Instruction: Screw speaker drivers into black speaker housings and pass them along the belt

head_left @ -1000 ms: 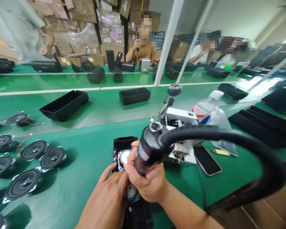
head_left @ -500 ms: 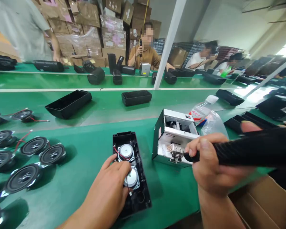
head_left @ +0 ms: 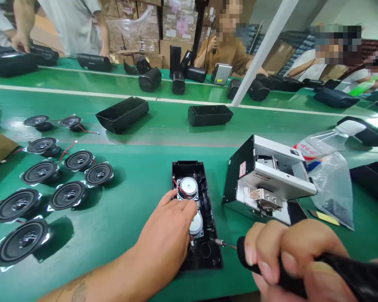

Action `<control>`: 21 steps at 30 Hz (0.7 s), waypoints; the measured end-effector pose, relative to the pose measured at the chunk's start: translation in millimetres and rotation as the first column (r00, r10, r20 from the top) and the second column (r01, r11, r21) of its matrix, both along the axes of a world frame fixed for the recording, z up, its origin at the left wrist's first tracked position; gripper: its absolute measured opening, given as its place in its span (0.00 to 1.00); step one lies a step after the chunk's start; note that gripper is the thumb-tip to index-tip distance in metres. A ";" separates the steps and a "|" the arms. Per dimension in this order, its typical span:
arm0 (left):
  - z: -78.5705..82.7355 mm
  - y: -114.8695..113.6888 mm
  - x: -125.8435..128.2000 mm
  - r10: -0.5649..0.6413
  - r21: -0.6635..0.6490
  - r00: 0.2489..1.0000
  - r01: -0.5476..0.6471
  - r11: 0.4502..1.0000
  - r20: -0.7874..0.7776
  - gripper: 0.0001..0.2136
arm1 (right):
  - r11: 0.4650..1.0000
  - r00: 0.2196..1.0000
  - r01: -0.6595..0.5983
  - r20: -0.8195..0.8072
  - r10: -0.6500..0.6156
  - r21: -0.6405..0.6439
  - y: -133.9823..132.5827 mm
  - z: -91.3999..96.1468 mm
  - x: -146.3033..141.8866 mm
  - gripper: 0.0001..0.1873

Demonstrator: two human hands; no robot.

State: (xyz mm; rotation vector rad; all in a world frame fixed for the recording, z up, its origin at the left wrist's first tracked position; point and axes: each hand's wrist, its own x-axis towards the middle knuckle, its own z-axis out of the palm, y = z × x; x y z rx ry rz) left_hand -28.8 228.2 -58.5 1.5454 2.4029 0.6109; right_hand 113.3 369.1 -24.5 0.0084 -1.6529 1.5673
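Note:
A black speaker housing (head_left: 204,251) lies open on the green bench with two small silver speaker drivers (head_left: 188,187) inside, one with red wires. My left hand (head_left: 168,235) rests on the housing's left side, fingers curled over the nearer driver and pressing it down. My right hand (head_left: 290,256) grips a black electric screwdriver (head_left: 349,274) at the lower right. Its metal bit (head_left: 222,243) points left and reaches the housing's right edge.
A silver screw feeder box (head_left: 267,180) stands right of the housing, with a plastic bag (head_left: 332,184) beyond. Several black cone speakers (head_left: 71,195) lie at left. Empty black housings (head_left: 122,114) sit on the conveyor. Other people work across the belt.
My right hand brought the screwdriver from the feeder box down and left to the housing's right edge. The view shifted right. My left hand stayed on the drivers.

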 end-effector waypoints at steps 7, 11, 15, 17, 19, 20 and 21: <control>4.8 1.4 -0.4 -0.012 0.010 1.000 0.012 1.000 0.021 0.18 | 0.966 0.968 0.238 -0.061 -0.245 -0.102 -21.5 -16.7 -29.7 0.05; 6.6 0.5 -0.2 -0.013 0.020 1.000 0.012 1.000 0.021 0.17 | 0.969 0.973 0.182 -0.108 -0.202 -0.166 -24.0 -25.9 -30.5 0.33; 7.5 1.0 -0.8 -0.008 0.002 1.000 0.008 1.000 0.014 0.17 | 0.981 0.984 0.159 -0.063 -0.166 -0.108 -20.4 -37.1 -25.2 0.34; 7.8 1.6 -1.0 -0.011 -0.009 1.000 0.011 1.000 0.014 0.16 | 0.991 0.993 0.116 -0.026 -0.118 -0.073 -17.1 -41.6 -23.6 0.34; 8.3 2.3 -1.1 -0.019 -0.016 1.000 0.019 1.000 0.019 0.15 | 0.996 0.998 0.065 -0.012 -0.066 -0.059 -12.9 -45.2 -23.3 0.32; 8.6 2.6 -1.0 -0.022 -0.019 1.000 0.023 1.000 0.022 0.15 | 0.998 0.999 0.043 -0.011 -0.043 -0.054 -10.6 -46.8 -23.6 0.30; 8.9 2.9 -0.8 -0.024 -0.023 0.999 0.025 0.999 0.023 0.14 | 0.999 0.999 0.030 -0.009 -0.031 -0.042 -8.4 -48.4 -24.0 0.30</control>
